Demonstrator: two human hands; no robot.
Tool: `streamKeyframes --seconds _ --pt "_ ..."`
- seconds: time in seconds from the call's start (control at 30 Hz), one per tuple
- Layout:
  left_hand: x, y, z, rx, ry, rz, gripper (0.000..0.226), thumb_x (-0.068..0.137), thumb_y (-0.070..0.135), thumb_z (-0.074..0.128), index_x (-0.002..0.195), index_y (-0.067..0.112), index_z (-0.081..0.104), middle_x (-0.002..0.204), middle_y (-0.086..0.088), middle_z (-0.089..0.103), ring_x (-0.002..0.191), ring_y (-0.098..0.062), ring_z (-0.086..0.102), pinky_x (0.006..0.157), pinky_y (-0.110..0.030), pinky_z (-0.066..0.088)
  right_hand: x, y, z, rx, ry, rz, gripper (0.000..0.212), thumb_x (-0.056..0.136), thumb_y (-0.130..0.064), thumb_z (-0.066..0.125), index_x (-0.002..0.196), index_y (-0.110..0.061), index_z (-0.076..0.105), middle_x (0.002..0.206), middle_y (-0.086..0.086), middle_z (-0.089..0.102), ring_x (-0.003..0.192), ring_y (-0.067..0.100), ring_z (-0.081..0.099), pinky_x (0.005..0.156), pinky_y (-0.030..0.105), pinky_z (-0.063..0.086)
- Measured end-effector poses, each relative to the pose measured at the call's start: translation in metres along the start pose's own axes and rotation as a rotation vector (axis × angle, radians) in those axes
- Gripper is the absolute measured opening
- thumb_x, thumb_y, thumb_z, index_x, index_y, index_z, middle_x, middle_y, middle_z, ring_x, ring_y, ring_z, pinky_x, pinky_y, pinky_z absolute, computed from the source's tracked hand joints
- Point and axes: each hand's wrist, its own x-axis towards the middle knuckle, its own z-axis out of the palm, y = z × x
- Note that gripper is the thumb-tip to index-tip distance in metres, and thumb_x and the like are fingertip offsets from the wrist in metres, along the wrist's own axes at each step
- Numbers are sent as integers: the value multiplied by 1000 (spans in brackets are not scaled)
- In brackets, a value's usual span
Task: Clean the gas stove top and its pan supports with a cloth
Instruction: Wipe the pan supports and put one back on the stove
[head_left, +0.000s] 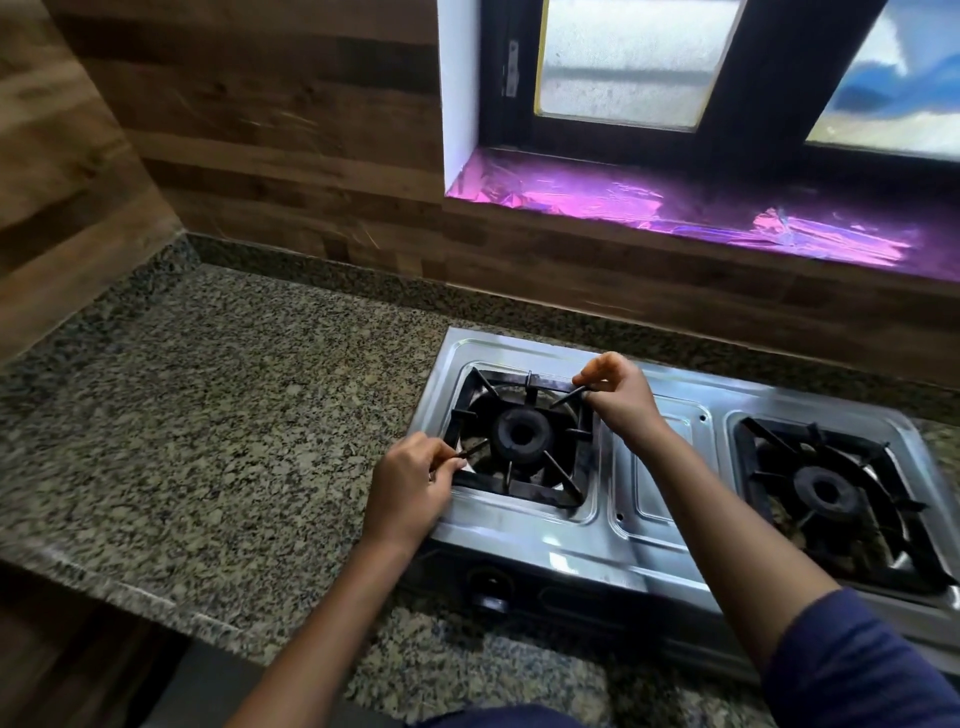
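A two-burner steel gas stove (623, 540) sits on a granite counter. Its left black pan support (519, 488) lies over the left burner (521, 434). My left hand (410, 488) pinches the support's near-left prong. My right hand (621, 397) pinches its far-right prong. The right pan support (779, 441) rests over the right burner (826, 491), untouched. No cloth is in view.
The speckled granite counter (218, 415) stretches left of the stove, with its front edge at lower left. Wood-pattern walls (260, 130) rise behind and to the left. A window sill (675, 208) lined with shiny purple foil runs above the stove. A stove knob (491, 584) faces me.
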Motion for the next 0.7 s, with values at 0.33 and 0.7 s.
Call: streamKeyframes --seconds 0.33,0.7 --pt "3 1 8 35 -19 25 10 76 16 81 77 13 72 72 2 63 67 -13 57 62 -26 48 -1 18 -2 -429 77 -204 29 72 12 59 79 -14 67 79 0 69 79 20 63 71 30 49" --pt "8 4 7 119 -74 -19 15 79 21 79 73 15 67 72 3 60 66 -13 53 61 -23 39 -3 17 1 -567 110 -189 33 72 12 57 83 -14 74 83 6 74 79 22 66 69 25 47"
